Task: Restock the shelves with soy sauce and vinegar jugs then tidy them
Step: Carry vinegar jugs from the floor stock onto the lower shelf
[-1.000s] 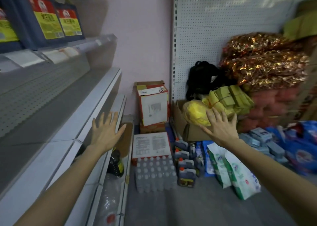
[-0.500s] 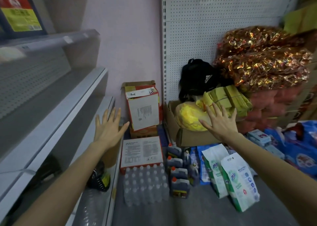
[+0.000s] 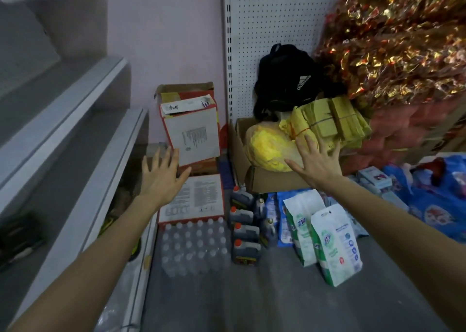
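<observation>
Head view: yr left hand point(image 3: 161, 178) & right hand point(image 3: 316, 164) both hang spread, fingers apart, holding nothing, while four dark jugs point(image 3: 245, 232) sit in a row on the floor point(image 3: 252, 304) near the shelves point(image 3: 83, 120), so restocking prob. isn't finished & tidying comes after.

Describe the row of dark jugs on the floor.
Four dark jugs stand upright in a line running away from the camera on the grey floor. Each looks plastic and squarish, with an orange cap; the nearest shows a label low on its front. A wrapped bottle pack sits close on their left. Nothing holds them.
</observation>
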Motion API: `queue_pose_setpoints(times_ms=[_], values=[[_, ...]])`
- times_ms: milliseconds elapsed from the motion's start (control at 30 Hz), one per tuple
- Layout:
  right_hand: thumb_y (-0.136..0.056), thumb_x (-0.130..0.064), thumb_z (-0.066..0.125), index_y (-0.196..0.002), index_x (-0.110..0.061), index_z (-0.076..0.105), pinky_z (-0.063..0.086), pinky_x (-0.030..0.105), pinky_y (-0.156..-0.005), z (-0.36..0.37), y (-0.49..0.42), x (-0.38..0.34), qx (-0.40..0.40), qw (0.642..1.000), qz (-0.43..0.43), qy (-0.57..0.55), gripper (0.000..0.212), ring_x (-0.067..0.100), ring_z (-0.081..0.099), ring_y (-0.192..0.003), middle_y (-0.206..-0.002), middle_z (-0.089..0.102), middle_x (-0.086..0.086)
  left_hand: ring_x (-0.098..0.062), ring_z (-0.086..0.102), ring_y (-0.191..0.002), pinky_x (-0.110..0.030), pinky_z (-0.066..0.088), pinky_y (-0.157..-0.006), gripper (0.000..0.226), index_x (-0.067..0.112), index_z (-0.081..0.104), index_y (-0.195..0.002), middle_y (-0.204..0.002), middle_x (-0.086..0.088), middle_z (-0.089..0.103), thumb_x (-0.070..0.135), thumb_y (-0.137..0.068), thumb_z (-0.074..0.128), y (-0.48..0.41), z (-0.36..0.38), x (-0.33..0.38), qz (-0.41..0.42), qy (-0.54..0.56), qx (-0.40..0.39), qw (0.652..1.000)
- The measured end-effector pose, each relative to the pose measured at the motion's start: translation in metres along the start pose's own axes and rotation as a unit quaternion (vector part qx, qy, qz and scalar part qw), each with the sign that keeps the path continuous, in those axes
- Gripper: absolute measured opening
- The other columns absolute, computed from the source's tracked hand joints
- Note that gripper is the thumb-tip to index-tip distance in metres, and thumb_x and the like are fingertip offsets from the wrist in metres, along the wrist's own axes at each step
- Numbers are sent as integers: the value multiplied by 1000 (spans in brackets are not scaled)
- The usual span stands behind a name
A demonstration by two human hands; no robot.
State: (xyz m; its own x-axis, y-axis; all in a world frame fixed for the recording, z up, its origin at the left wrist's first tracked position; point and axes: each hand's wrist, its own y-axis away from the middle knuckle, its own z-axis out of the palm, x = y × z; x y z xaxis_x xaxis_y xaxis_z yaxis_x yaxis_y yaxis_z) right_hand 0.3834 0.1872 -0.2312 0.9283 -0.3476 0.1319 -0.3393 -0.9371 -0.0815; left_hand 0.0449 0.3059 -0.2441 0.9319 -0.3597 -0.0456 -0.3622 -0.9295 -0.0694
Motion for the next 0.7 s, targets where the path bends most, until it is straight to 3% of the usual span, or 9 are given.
queue_pose_setpoints(times_ms=[700], values=[[-91,-66,12,-151,-24,1,5,64,-110,100,-176,11,-111,992,-33,42,75,30,4,-146,-160,1,2,-29,4,-147,-53,2,-116,68,14,8,-153,-161,-6,9,53,-99,22,-221,113,57,51,42,-80,995]])
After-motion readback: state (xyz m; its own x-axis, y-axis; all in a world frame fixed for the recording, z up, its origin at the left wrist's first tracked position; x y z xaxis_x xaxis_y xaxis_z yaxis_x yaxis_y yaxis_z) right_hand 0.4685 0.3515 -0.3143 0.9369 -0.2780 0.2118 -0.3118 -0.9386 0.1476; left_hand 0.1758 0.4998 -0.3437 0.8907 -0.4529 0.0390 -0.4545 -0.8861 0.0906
